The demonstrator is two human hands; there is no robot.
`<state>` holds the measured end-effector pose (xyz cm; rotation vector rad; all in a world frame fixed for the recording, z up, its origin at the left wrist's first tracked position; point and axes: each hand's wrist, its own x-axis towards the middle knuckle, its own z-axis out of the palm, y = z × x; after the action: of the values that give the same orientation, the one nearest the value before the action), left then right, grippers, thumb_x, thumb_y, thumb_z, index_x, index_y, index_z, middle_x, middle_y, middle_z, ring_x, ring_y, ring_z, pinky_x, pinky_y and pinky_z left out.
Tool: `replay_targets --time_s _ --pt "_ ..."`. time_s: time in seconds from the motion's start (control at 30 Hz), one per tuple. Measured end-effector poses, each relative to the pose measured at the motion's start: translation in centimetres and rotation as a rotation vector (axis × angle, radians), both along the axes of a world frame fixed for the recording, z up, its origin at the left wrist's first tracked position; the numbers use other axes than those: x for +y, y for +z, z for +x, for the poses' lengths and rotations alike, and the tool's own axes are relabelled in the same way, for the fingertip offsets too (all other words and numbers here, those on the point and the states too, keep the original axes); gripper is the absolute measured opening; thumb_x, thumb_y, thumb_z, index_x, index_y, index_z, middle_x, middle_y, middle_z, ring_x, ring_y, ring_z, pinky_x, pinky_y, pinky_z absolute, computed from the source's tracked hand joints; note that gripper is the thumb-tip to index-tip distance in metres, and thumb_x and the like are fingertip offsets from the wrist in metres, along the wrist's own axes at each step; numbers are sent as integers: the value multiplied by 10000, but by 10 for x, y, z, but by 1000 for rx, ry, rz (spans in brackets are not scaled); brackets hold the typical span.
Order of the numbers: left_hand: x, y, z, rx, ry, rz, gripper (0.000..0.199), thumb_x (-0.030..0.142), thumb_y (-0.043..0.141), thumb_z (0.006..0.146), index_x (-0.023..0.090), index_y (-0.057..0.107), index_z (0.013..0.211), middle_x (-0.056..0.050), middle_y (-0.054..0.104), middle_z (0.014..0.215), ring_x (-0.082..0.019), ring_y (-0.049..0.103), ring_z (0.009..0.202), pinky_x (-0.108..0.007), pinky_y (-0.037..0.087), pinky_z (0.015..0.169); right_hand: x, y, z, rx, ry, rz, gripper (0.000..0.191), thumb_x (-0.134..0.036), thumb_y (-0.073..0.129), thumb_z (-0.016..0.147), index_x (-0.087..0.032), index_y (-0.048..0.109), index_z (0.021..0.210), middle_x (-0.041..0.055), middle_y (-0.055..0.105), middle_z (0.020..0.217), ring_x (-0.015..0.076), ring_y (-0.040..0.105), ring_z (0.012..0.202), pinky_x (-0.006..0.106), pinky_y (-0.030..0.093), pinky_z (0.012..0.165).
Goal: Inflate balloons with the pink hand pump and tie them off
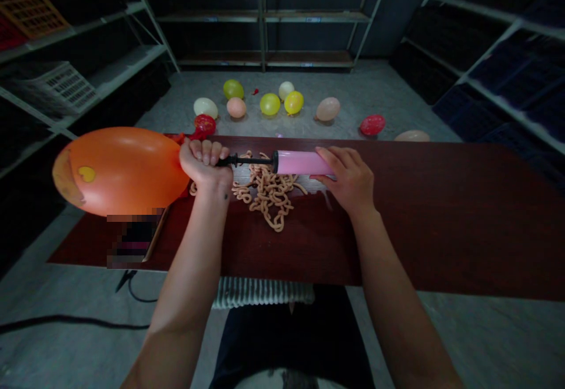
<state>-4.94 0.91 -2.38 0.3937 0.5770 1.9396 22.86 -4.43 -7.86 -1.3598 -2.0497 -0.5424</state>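
Pink cylindrical plastic pump, twelve o'clock: your left hand gripped its black rod, right hand its barrel, hiding one end. Oval orange rubber balloon, ten o'clock: neck was unclear.

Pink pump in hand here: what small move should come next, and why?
Probably slide the right hand and pink barrel gently toward the left hand: black rod shows between barrel and left hand, so there seems room for a stroke. The orange balloon narrows at that hand, though its mouth is hidden there.
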Motion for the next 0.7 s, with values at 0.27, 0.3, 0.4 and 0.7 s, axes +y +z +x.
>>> replay_targets --time_s 0.27,0.3,0.4,0.7 --pt "-1 2 -12 -13 5 37 497 214 309 1033 178 177 555 52 148 446 -83 132 373 -251 217 428 -4 0 -4 42 -3 -26 613 -641 575 888 -219 611 1331 101 696 1179 256 607 1055 364 500 926" --pt "-1 1 -13 -1 -7 48 504 223 314 1034 179 188 548 49 154 444 -87 136 374 -258 223 430 -5 0 -7 46 8 -35 609 -640 577 889 -220 614 1327 98 700 1163 253 612 1039 361 501 914" --pt "-2 0 -13 33 -54 56 527 253 339 1041 181 208 535 46 164 441 -93 146 376 -269 225 434 -7 0 -15 52 33 -81 588 -627 583 897 -219 618 1320 92 710 1115 245 621 1004 353 499 880" --pt "-14 7 25 -30 -139 -55 524 271 321 1062 183 192 562 57 130 440 -77 124 354 -247 199 398 -10 -4 -42 71 107 -81 580 -640 560 913 -169 657 1237 85 747 1057 217 677 921 313 500 811"
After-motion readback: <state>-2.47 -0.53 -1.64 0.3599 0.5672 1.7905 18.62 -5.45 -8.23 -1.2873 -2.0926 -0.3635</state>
